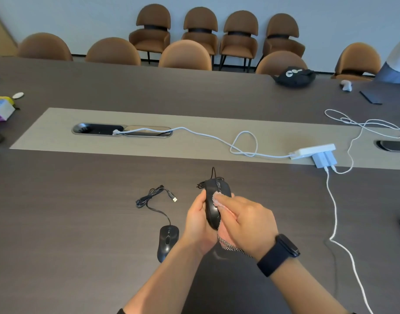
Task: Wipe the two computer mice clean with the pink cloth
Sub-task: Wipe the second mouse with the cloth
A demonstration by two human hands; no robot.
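Note:
My left hand (198,225) holds a black wired mouse (213,207) lifted above the dark table, its bundled cable hanging at the far end. My right hand (244,219) presses the pink cloth (218,200) against the right side of that mouse; a checked edge of the cloth hangs below my palm. A second black mouse (167,240) lies flat on the table just left of my left wrist. Its cable (152,197) curls away to a loose USB plug.
A white power strip (312,151) with chargers sits at the right, with white cables trailing toward me and across the table's light centre strip. A black bag (294,75) lies at the far right. Tissue box at the left edge. Brown chairs line the far side.

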